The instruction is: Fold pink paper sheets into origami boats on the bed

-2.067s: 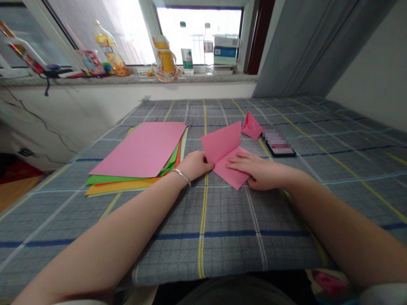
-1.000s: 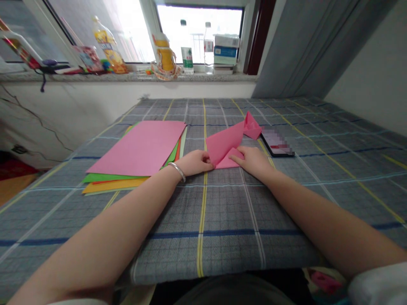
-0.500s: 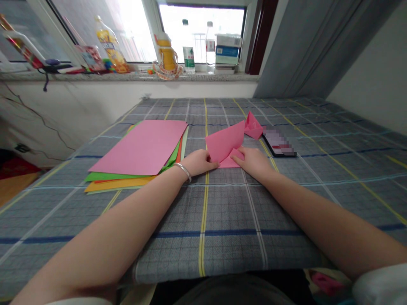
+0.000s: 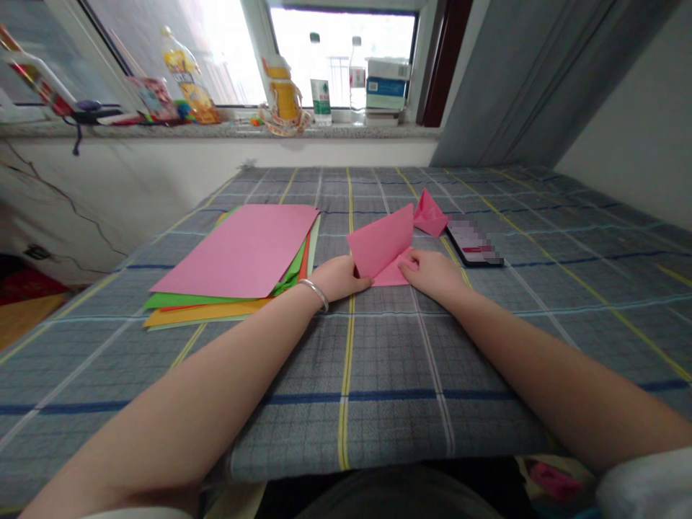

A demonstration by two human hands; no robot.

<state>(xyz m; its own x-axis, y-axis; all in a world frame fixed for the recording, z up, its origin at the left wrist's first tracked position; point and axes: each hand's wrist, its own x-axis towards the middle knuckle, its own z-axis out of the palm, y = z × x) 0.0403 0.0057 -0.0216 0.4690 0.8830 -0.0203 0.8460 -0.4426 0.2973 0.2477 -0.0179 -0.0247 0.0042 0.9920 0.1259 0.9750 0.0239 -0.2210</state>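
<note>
A folded sheet of pink paper (image 4: 383, 239) lies on the checked cloth between my hands, one broad flap standing up and tilted. At its left edge my left hand (image 4: 339, 278), with a silver bangle on the wrist, pinches the paper, thumb in front. My right hand (image 4: 432, 271) has its fingers closed on a small flap at the paper's right side. Just behind the raised flap, to the right, sits a folded pink paper piece (image 4: 429, 215).
Left of my hands is a stack of coloured paper (image 4: 241, 252), pink on top. A phone (image 4: 473, 244) lies at the right. The checked tablecloth (image 4: 394, 360) covers the table. Bottles (image 4: 321, 90) and boxes (image 4: 387, 86) stand on the windowsill.
My right hand has drawn the small flap slightly up and to the right, and its fingers have curled in more. The raised flap has shifted a little left.
</note>
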